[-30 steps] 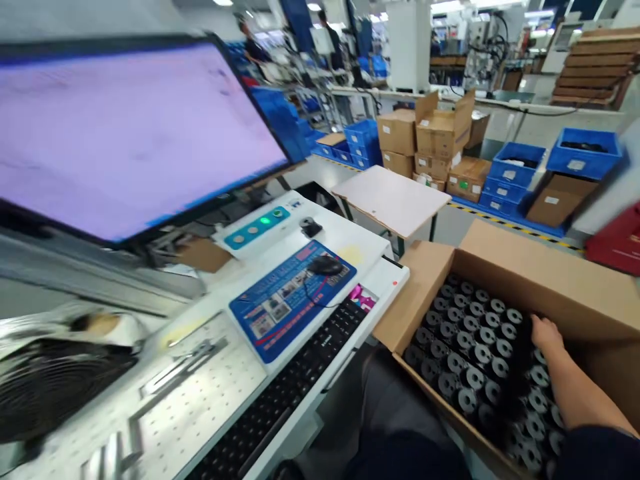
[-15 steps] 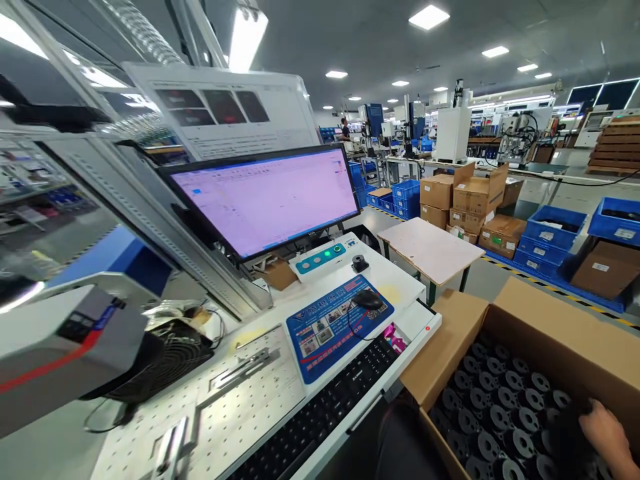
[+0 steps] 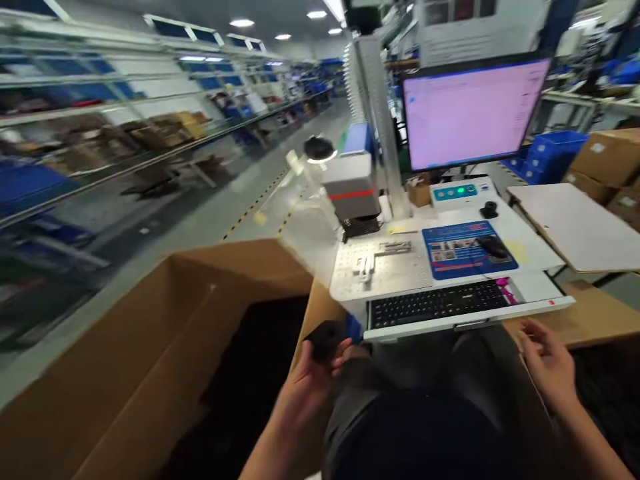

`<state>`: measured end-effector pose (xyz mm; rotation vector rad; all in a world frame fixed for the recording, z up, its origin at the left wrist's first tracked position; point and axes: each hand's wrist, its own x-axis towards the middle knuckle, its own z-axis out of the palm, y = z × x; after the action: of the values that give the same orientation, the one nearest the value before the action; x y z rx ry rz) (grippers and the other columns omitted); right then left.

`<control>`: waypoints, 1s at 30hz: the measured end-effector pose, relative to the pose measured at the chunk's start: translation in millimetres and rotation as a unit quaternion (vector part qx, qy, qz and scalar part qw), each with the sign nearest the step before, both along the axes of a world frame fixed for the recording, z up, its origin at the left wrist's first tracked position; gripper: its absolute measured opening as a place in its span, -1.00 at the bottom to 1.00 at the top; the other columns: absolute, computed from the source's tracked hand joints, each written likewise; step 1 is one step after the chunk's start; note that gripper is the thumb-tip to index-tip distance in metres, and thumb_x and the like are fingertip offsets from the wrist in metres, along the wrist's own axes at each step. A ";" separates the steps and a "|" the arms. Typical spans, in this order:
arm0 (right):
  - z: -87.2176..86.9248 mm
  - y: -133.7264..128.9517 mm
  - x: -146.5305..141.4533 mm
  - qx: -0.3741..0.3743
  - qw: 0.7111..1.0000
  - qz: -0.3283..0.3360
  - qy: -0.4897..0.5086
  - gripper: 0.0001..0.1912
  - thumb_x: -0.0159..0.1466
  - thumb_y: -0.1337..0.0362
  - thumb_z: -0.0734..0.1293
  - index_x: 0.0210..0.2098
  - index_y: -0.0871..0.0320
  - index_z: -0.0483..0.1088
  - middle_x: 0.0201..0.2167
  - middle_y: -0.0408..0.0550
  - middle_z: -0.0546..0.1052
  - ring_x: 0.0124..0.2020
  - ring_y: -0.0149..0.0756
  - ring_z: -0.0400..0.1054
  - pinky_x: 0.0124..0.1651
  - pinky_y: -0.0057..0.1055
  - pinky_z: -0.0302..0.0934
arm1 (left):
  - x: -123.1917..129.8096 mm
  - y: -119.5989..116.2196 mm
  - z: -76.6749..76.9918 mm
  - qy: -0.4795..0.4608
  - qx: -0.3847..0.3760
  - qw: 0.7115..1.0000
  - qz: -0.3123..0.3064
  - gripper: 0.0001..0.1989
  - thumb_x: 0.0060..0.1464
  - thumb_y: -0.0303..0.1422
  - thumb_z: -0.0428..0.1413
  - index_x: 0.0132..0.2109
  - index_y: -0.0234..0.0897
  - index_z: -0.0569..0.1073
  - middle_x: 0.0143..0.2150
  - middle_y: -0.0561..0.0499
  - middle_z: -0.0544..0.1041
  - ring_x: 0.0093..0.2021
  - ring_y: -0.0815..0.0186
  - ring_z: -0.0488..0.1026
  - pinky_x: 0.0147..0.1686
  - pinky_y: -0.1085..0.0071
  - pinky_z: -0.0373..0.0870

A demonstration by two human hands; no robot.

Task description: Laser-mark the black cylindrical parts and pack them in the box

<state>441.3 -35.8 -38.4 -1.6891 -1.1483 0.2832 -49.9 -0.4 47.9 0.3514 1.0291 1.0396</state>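
My left hand [image 3: 307, 387] is closed around a black plastic part [image 3: 325, 339], thumb on one side and fingers on the other. It holds the part over the near edge of the left cardboard box [image 3: 240, 250], in which a dark mass [image 3: 250, 373] lies, too blurred to make out. On the other side of my lap, my right hand [image 3: 547, 363] has its fingers loosely bent and apart, with nothing seen in them. It is beside the right cardboard box [image 3: 595, 313], whose dark contents [image 3: 607, 387] show only in part.
Ahead stands a white workbench with a perforated metal plate [image 3: 400, 273], metal stops, a keyboard [image 3: 440, 303] on a pulled-out tray, a mouse [image 3: 493, 247] and a monitor [image 3: 475, 113]. A grey machine head [image 3: 350, 183] overhangs the plate. A small table [image 3: 580, 220] stands at the right.
My view has swung left and down, bringing the left box and my left hand with the black part into sight. My right hand has come out of the right box.
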 end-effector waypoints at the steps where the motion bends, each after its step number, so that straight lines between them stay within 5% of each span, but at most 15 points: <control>1: 11.6 11.2 -40.8 0.009 0.997 0.077 0.012 -0.54 0.27 -0.01 0.41 0.07 0.09 0.48 -0.04 0.12 0.61 -0.07 0.00 0.53 0.11 0.04 0.40 | 0.4 -10.9 -4.3 -0.043 -0.006 0.999 -0.007 -0.32 0.37 0.05 -0.04 0.19 -0.56 0.43 -0.06 -0.27 0.52 -0.23 0.28 0.45 -0.19 0.37 0.49; 6: 51.5 33.6 -214.2 0.030 0.924 0.379 0.030 -0.41 0.21 0.05 0.51 0.20 -0.07 0.41 0.16 0.03 0.53 0.16 0.03 0.44 0.22 0.06 0.37 | 32.2 -24.3 -21.4 -0.190 0.019 0.981 -0.036 -0.42 0.31 0.03 0.09 0.13 -0.45 0.50 -0.04 -0.22 0.54 -0.31 0.36 0.39 -0.24 0.43 0.42; 9: 55.3 34.5 -272.5 -0.004 0.897 0.441 0.041 -0.24 0.09 0.04 0.59 0.24 -0.06 0.36 0.19 0.02 0.51 0.21 0.06 0.40 0.27 0.07 0.32 | 38.6 -36.4 -31.2 -0.204 0.044 0.977 -0.039 -0.47 0.28 0.02 0.16 0.18 -0.28 0.48 -0.04 -0.17 0.55 -0.28 0.33 0.45 -0.21 0.42 0.42; 14: 45.9 26.9 -304.9 -0.111 0.916 0.385 0.038 -0.37 0.07 -0.05 0.54 0.06 0.06 0.44 -0.01 0.04 0.59 0.00 0.07 0.50 0.11 0.05 0.39 | 31.6 -64.2 -43.5 -0.227 0.098 0.968 -0.043 -0.62 0.18 0.02 0.28 -0.08 -0.17 0.53 -0.26 -0.03 0.51 -0.27 0.33 0.51 -0.23 0.43 0.39; 18: 42.5 40.9 -300.2 -0.137 0.906 0.399 0.043 -0.38 0.10 -0.09 0.52 0.05 0.06 0.43 -0.03 0.05 0.59 -0.01 0.02 0.50 0.08 0.00 0.39 | 10.1 -77.2 -34.0 -0.227 0.114 0.965 -0.066 -0.52 0.29 0.07 0.11 0.15 -0.14 0.46 0.00 -0.23 0.52 -0.12 0.20 0.57 -0.17 0.29 0.41; 20: 43.5 55.7 -288.8 -0.137 0.912 0.382 0.053 -0.35 0.08 -0.10 0.53 0.07 0.06 0.43 0.00 0.07 0.58 0.01 0.03 0.50 0.11 0.02 0.38 | -17.4 -82.3 -31.1 -0.125 0.133 0.979 -0.093 -0.47 0.34 0.04 -0.01 0.28 -0.16 0.33 0.18 -0.34 0.46 -0.08 0.17 0.58 -0.13 0.23 0.42; 22: 44.1 78.1 -272.9 -0.138 0.929 0.340 0.051 -0.27 0.04 -0.12 0.55 0.11 0.05 0.44 0.02 0.09 0.58 0.00 0.06 0.51 0.12 0.06 0.37 | -63.4 -84.5 -36.2 0.129 0.139 0.975 -0.112 -0.53 0.35 -0.06 -0.04 0.26 -0.20 0.31 0.19 -0.35 0.47 -0.07 0.17 0.57 -0.11 0.22 0.42; 23: 43.9 92.1 -264.5 -0.138 0.939 0.312 0.044 -0.24 0.01 -0.12 0.57 0.13 0.05 0.44 0.03 0.09 0.58 -0.02 0.07 0.52 0.12 0.08 0.38 | -93.0 -84.6 -41.7 0.327 0.120 0.929 -0.122 -0.58 0.32 -0.10 -0.04 0.19 -0.20 0.35 0.12 -0.28 0.52 -0.07 0.19 0.56 -0.10 0.25 0.42; 24: 43.5 107.5 -256.7 -0.136 0.949 0.284 0.034 -0.21 -0.01 -0.12 0.58 0.14 0.04 0.44 0.02 0.09 0.58 -0.04 0.07 0.53 0.10 0.08 0.38 | -125.6 -84.6 -48.5 0.415 0.088 0.898 -0.117 -0.61 0.27 -0.11 0.04 0.12 -0.24 0.40 0.09 -0.29 0.52 -0.02 0.14 0.52 -0.03 0.22 0.39; 27: 42.8 154.0 -243.4 -0.111 0.968 0.224 -0.011 -0.19 -0.03 -0.14 0.58 0.15 0.02 0.45 0.03 0.08 0.58 -0.12 0.02 0.55 0.06 0.03 0.40 | -223.8 -86.5 -72.4 0.573 0.000 0.811 -0.121 -0.56 0.24 -0.15 -0.03 0.08 -0.41 0.39 0.13 -0.41 0.44 0.12 -0.03 0.39 0.16 0.07 0.26; 30: 43.7 192.8 -247.1 -0.078 0.971 0.217 -0.062 -0.23 0.02 -0.15 0.51 0.13 0.08 0.44 0.06 0.09 0.57 -0.16 -0.06 0.53 0.01 -0.03 0.41 | -286.0 -87.7 -101.3 0.657 -0.089 0.720 -0.205 -0.49 0.13 -0.17 -0.01 0.00 -0.60 0.42 -0.01 -0.52 0.47 0.12 -0.23 0.38 0.17 -0.05 0.25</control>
<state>194.2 157.0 5.3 -1.5926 -1.6247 0.5569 -335.9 -88.0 -53.4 1.1920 2.1601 0.1139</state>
